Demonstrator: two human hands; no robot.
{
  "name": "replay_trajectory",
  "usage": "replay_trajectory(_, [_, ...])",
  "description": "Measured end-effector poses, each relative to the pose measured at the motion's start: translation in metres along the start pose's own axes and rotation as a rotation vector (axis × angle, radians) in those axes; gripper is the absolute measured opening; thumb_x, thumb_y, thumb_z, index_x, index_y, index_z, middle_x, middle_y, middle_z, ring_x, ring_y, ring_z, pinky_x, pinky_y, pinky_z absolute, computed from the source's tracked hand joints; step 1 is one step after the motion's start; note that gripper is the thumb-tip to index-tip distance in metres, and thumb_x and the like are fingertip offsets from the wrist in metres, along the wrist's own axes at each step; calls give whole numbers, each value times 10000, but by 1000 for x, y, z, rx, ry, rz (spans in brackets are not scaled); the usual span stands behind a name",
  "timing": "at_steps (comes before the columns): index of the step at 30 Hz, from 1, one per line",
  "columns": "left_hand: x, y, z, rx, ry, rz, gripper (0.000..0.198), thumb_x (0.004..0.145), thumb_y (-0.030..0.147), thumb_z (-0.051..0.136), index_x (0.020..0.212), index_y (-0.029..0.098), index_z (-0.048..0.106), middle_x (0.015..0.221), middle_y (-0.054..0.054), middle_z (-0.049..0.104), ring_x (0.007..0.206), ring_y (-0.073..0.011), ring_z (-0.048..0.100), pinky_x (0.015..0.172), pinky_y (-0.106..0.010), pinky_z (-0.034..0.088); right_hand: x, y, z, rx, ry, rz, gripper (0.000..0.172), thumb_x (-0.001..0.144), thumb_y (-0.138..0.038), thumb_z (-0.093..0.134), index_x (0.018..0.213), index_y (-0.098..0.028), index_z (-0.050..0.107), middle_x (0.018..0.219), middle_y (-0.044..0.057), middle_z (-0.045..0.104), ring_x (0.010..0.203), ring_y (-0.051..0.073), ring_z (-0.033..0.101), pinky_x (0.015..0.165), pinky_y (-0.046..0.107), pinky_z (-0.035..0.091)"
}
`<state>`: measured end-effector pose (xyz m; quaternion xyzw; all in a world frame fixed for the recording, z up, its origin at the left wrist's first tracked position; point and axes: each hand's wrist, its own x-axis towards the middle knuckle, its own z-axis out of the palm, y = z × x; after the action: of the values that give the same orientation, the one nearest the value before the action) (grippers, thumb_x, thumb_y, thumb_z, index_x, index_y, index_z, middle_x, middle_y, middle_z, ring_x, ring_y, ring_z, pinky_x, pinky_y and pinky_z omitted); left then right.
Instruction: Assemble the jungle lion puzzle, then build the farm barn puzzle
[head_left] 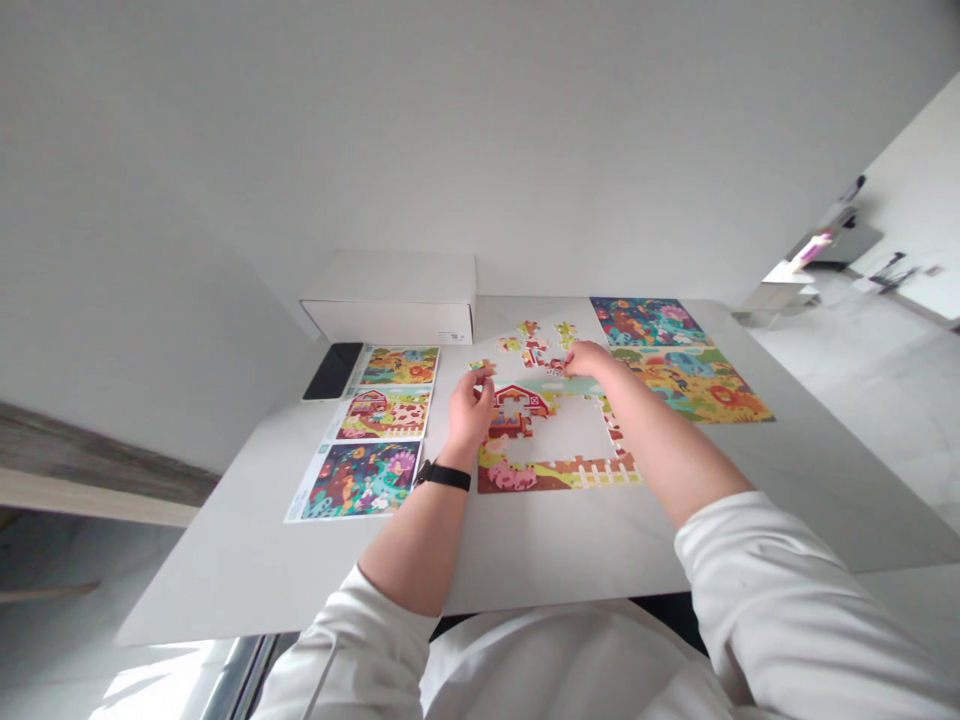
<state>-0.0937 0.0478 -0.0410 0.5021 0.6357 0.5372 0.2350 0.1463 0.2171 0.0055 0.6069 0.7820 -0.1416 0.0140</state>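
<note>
A farm puzzle [525, 478] lies partly assembled on the table, its border joined, a red barn [517, 402] at its upper left and a bare gap in its middle. My left hand [472, 402] is closed at the puzzle's upper left corner, with a small puzzle piece [482, 368] at its fingertips. Beyond the puzzle's top edge, my right hand [585, 360] pinches at a red and white piece [556, 367]. Several loose pieces [529, 328] lie just behind the puzzle, between and beyond my hands.
Three picture sheets [386, 410] lie at the left, beside a black phone [333, 371]. A white box [390, 300] stands behind them against the wall. At the right lie two finished puzzles, one dark blue [649, 322] and one yellow [694, 385].
</note>
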Motion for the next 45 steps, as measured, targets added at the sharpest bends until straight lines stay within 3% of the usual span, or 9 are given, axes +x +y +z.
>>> replay_trajectory(6, [0, 1, -1, 7, -3, 0, 254, 1028, 312, 572, 1167, 216, 762, 914, -37, 770, 730, -170, 636, 731, -286, 518, -14, 11, 4, 301, 218, -12, 207, 790, -212, 832, 989, -225, 773, 948, 42, 798, 840, 196, 707, 809, 293, 535])
replay_trajectory(12, [0, 3, -2, 9, -6, 24, 241, 997, 311, 608, 1173, 222, 746, 985, -41, 782, 677, -146, 607, 672, -266, 498, -55, 27, -4, 866, 232, -201, 437, 826, -345, 833, 1223, -216, 705, 978, 17, 750, 858, 179, 692, 795, 295, 548])
replay_trajectory(16, [-5, 15, -1, 31, -58, 67, 180, 978, 310, 629, 1082, 219, 746, 901, -23, 758, 654, -142, 593, 651, -261, 480, -96, 23, 7, 1085, 176, -236, 538, 780, -457, 886, 1240, -242, 707, 999, 29, 747, 926, 215, 719, 804, 332, 584])
replay_trajectory(20, [-22, 30, 2, 72, -131, 146, 173, 989, 344, 626, 972, 214, 741, 786, -13, 708, 693, -156, 613, 678, -268, 480, -119, 12, 33, 1171, 128, -268, 533, 765, -490, 873, 1209, -233, 726, 975, 31, 746, 898, 209, 714, 800, 338, 577])
replay_trajectory(26, [-43, 41, 7, 112, -280, 176, 283, 1015, 470, 643, 1054, 213, 755, 776, -22, 729, 640, -154, 616, 628, -273, 483, -123, -2, 61, 1229, 115, -236, 424, 777, -499, 849, 1085, -226, 744, 984, 42, 779, 933, 211, 724, 835, 330, 569])
replay_trajectory(33, [-41, 36, 12, 78, -351, 138, 311, 982, 512, 665, 954, 209, 730, 728, -19, 723, 581, -143, 597, 559, -268, 444, -130, -9, 62, 1250, 106, -323, 382, 826, -478, 819, 1116, -241, 740, 1049, 44, 791, 988, 210, 734, 907, 337, 568])
replay_trajectory(39, [-39, 33, 14, -59, -331, 50, 372, 955, 573, 685, 896, 206, 709, 725, -29, 713, 587, -146, 594, 551, -264, 442, -134, -9, 63, 1229, 131, -310, 421, 848, -472, 786, 1202, -255, 719, 1063, 19, 746, 926, 183, 709, 857, 312, 551])
replay_trajectory(45, [-40, 32, 15, -83, -331, 13, 411, 952, 613, 690, 884, 209, 709, 710, -20, 688, 573, -136, 553, 535, -257, 419, -133, -9, 65, 1229, 101, -320, 402, 865, -468, 771, 1192, -241, 717, 948, 6, 743, 899, 191, 701, 835, 313, 544])
